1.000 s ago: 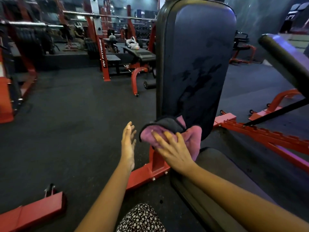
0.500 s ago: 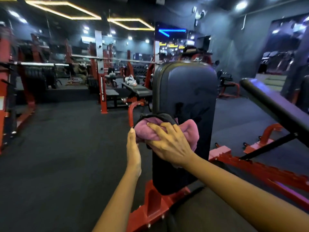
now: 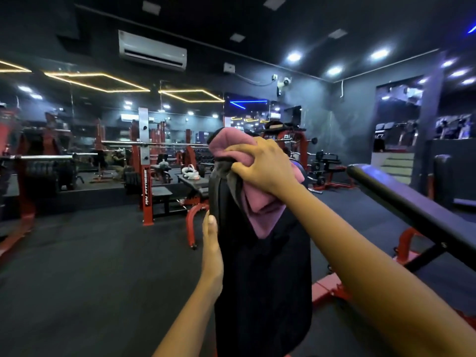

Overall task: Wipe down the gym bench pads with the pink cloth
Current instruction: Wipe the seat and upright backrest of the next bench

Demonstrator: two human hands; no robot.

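Dark rubber gym flooring (image 3: pixel 90 279) is spread beneath red steel racks (image 3: pixel 148 191). An upright black vinyl backrest pad (image 3: pixel 265 279) is positioned at centre. A crumpled pink fabric cloth (image 3: pixel 260 207) is held at the top edge of this pad, one fold hanging down its front face. The cloth is gripped by the right hand (image 3: pixel 265 166), fingers curled into it. The left hand (image 3: pixel 212 251) is laid flat against the pad's left edge, fingers straight and together. A second, inclined black bench pad (image 3: pixel 412 202) is located at right.
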